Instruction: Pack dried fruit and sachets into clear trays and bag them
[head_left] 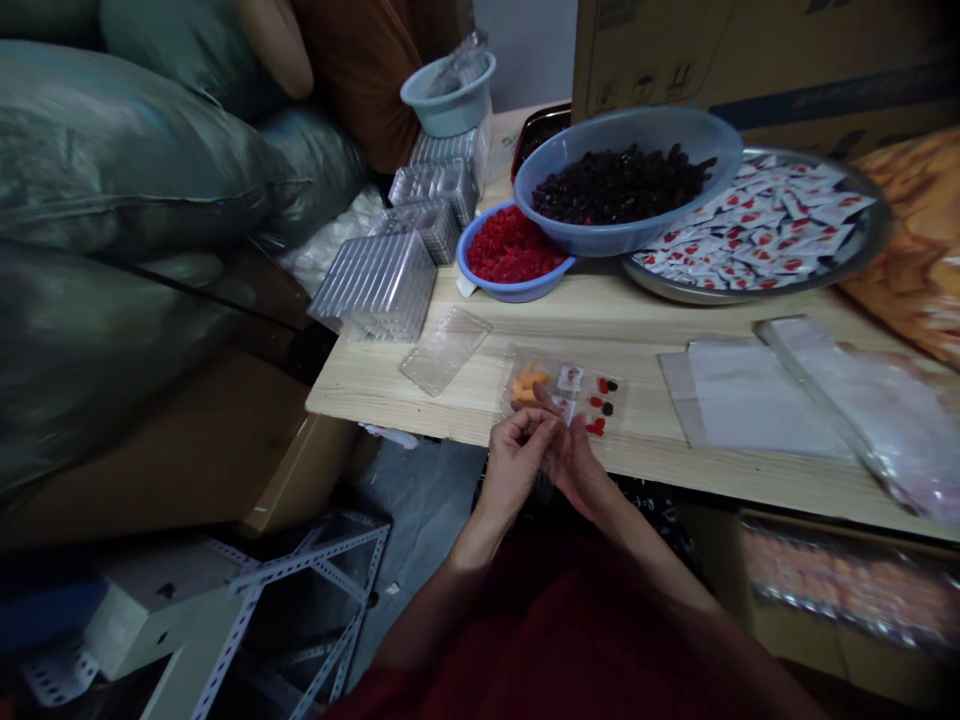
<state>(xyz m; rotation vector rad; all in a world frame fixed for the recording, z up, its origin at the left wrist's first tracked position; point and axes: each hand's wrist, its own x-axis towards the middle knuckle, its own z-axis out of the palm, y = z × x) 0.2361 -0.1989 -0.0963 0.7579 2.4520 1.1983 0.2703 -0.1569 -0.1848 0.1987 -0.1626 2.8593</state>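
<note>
My left hand (517, 455) and my right hand (574, 455) meet at the table's front edge, fingers curled and pressed together over the near rim of a clear plastic tray (562, 390). The tray holds orange pieces, a small white sachet and a few red and dark dried fruits in separate compartments. Whether either hand pinches anything is hidden by the fingers. An empty clear tray (445, 349) lies just to the left.
Stacks of clear trays (377, 285) sit at the table's left end. Behind are a small blue bowl of red pieces (513, 250), a large bowl of dark fruit (622, 180), a metal platter of sachets (765, 225). Plastic bags (750, 395) lie right.
</note>
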